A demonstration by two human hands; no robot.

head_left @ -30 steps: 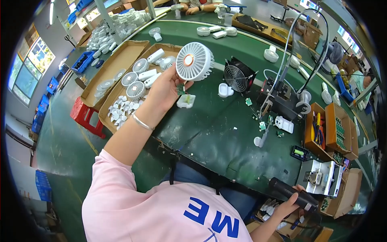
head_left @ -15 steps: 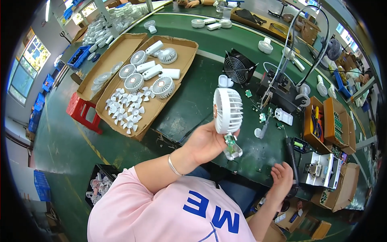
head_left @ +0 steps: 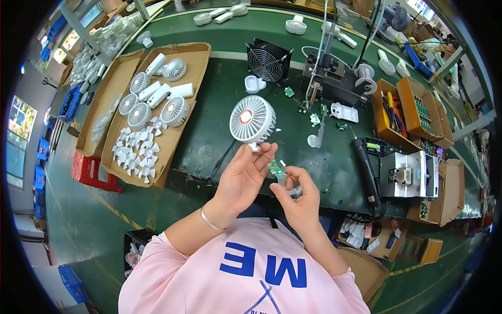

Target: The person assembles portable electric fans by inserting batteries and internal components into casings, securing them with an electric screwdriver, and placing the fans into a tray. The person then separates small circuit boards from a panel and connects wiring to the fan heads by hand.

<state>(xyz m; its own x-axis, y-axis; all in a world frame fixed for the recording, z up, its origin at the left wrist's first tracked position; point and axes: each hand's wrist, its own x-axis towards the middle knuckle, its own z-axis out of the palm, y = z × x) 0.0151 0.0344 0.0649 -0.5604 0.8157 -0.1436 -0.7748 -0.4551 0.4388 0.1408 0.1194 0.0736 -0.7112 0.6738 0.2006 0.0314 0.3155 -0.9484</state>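
A white handheld fan [head_left: 252, 119] with a round, ribbed head is in front of me, its grille tilted up and an orange-ringed centre showing. My left hand [head_left: 241, 180], a silver bangle at its wrist, pinches the short neck below the fan head. A small green circuit board [head_left: 276, 167] sits between my two hands, at the fan's exposed lower end. Thumb and fingers of my right hand [head_left: 301, 198] close around the pale handle part [head_left: 294, 191] below that board. Its inner side is partly hidden by the fingers.
Left, a cardboard tray [head_left: 166, 152] carries white fans and loose blades. A black square fan [head_left: 268, 62] and soldering machine [head_left: 340, 78] stand beyond my hands. At right lie a black electric screwdriver [head_left: 364, 170], a tool box [head_left: 389, 112] and a metal fixture [head_left: 408, 175].
The fan has moved left and turned so its front grille faces up. My right hand has come from the bench's right side to grip the handle part.
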